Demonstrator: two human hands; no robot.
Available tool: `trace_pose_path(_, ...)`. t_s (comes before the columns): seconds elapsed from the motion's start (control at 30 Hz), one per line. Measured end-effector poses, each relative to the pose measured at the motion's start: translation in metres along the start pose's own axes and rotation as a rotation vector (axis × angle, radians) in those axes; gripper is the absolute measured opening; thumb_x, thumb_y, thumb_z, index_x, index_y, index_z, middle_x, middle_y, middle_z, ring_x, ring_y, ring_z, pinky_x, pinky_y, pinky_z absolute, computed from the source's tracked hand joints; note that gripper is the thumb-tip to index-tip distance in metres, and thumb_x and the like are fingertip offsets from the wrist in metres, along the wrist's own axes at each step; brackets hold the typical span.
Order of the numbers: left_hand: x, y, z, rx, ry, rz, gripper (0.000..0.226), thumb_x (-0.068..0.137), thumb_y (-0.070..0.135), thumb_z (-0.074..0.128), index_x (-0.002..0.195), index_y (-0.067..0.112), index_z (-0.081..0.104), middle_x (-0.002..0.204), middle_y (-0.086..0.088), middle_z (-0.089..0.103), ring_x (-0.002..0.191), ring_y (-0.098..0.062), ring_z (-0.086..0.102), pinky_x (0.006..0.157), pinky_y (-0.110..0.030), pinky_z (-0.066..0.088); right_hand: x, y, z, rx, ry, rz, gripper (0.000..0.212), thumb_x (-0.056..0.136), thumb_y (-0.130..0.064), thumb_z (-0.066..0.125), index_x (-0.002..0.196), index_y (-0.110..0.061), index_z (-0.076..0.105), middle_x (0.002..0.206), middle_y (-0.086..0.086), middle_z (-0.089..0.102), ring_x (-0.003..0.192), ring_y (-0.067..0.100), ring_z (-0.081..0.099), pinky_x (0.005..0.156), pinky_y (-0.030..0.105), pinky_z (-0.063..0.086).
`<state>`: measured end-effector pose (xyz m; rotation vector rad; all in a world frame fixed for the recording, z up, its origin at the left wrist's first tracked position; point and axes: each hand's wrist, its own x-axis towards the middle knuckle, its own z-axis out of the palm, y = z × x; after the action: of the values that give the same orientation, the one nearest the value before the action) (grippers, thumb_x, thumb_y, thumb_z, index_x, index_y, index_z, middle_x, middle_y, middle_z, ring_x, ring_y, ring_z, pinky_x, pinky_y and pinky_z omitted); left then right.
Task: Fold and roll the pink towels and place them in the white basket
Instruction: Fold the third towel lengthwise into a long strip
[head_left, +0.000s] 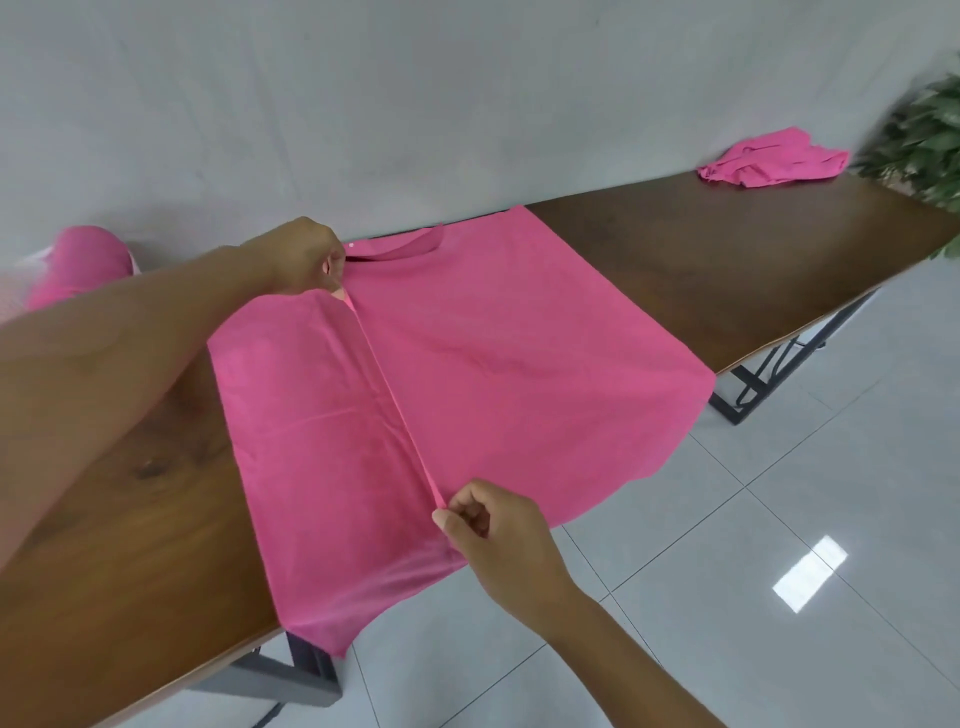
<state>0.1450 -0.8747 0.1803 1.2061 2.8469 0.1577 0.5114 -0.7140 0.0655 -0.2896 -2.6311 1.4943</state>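
A large pink towel (509, 353) lies spread across the wooden table (701, 260), its near edge hanging over the front. My left hand (306, 257) pinches the far end of a raised edge of the towel. My right hand (493, 530) pinches the near end of that same edge, so it runs taut between both hands over the cloth beneath. A crumpled pink towel (774, 158) sits at the table's far right. At the far left a rolled pink towel (83, 265) shows in the white basket (36, 260), mostly hidden by my left arm.
A green plant (930, 135) stands at the right end of the table. A grey wall runs behind the table. Pale floor tiles (779, 519) lie to the right and below, with the table's dark metal legs (753, 384) showing.
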Motion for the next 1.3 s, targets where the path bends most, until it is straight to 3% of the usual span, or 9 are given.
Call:
trace_pose_path(0.37,-0.06,-0.063,0.002,0.059,-0.013,-0.045,0.025,0.076,0.018,0.089,0.069,0.019,0.065,0.08,-0.003,0.065,0.082,-0.029,0.064,0.076,-0.037,0.05,-0.013,-0.046,0.075,-0.023,-0.153,-0.038,0.012,0.095,-0.032,0.064,0.089,-0.022,0.067,0.072,-0.009,0.064,0.064,0.005,0.057,0.06,0.018,0.046)
trace_pose_path(0.5,-0.08,-0.077,0.01,0.083,-0.017,-0.095,0.02,0.077,0.021,0.088,0.074,0.012,0.07,0.083,-0.005,0.067,0.084,-0.029,0.062,0.073,-0.035,0.046,-0.017,-0.052,0.098,-0.045,-0.197,-0.085,0.012,0.097,-0.03,0.063,0.095,-0.02,0.069,0.071,-0.014,0.063,0.065,0.004,0.059,0.061,0.017,0.048)
trace_pose_path(0.63,-0.102,-0.087,0.028,0.102,-0.083,-0.125,0.015,0.082,0.019,0.084,0.085,0.006,0.076,0.096,-0.011,0.071,0.091,-0.032,0.064,0.08,-0.036,0.049,-0.024,-0.054,0.118,-0.1,-0.363,-0.102,0.027,0.099,-0.038,0.055,0.116,-0.023,0.069,0.105,-0.012,0.074,0.092,0.002,0.068,0.079,0.017,0.056)
trace_pose_path(0.73,-0.121,-0.087,0.041,0.1,-0.116,-0.151,0.015,0.088,0.023,0.078,0.091,0.009,0.075,0.097,-0.008,0.07,0.092,-0.028,0.063,0.083,-0.038,0.05,-0.028,-0.051,0.124,-0.107,-0.442,-0.094,0.033,0.099,-0.04,0.051,0.123,-0.023,0.066,0.116,-0.009,0.073,0.095,0.004,0.068,0.076,0.019,0.056)
trace_pose_path(0.87,-0.147,-0.081,0.052,0.045,-0.091,-0.118,0.004,0.088,0.016,0.074,0.089,0.016,0.077,0.094,0.001,0.071,0.089,-0.021,0.064,0.081,-0.037,0.05,-0.026,-0.047,0.116,-0.123,-0.47,-0.1,0.031,0.1,-0.037,0.052,0.121,-0.021,0.067,0.114,-0.008,0.072,0.099,0.003,0.066,0.086,0.018,0.052)
trace_pose_path(0.97,-0.166,-0.071,0.059,-0.01,-0.092,-0.136,0.014,0.089,0.016,0.072,0.081,0.027,0.072,0.085,0.009,0.063,0.081,-0.013,0.058,0.075,-0.03,0.041,-0.016,-0.042,0.097,-0.139,-0.477,-0.127,0.028,0.101,-0.036,0.054,0.12,-0.022,0.067,0.113,-0.011,0.071,0.099,0.0,0.064,0.083,0.011,0.046)
trace_pose_path(1.07,-0.184,-0.062,0.066,-0.054,-0.069,-0.176,0.013,0.09,0.022,0.073,0.079,0.029,0.068,0.086,0.011,0.065,0.083,-0.012,0.06,0.076,-0.033,0.048,0.003,-0.034,0.074,-0.125,-0.469,-0.125,0.024,0.098,-0.036,0.057,0.117,-0.027,0.069,0.105,-0.019,0.068,0.091,-0.006,0.062,0.079,0.009,0.045)
trace_pose_path(1.13,-0.194,-0.052,0.07,-0.088,-0.047,-0.214,0.005,0.09,0.024,0.073,0.085,0.024,0.074,0.089,0.011,0.067,0.086,-0.011,0.063,0.079,-0.034,0.05,0.016,-0.029,0.059,-0.099,-0.451,-0.121,0.021,0.096,-0.035,0.059,0.113,-0.029,0.07,0.099,-0.018,0.068,0.089,-0.003,0.065,0.08,0.014,0.048)
trace_pose_path(1.3,-0.207,-0.008,0.083,-0.181,0.015,-0.278,0.005,0.091,0.023,0.073,0.092,0.023,0.078,0.092,0.015,0.067,0.083,-0.002,0.058,0.077,-0.023,0.04,0.044,-0.013,0.016,-0.11,-0.443,-0.162,0.016,0.095,-0.033,0.061,0.109,-0.032,0.07,0.09,-0.015,0.069,0.084,0.005,0.067,0.08,0.024,0.052)
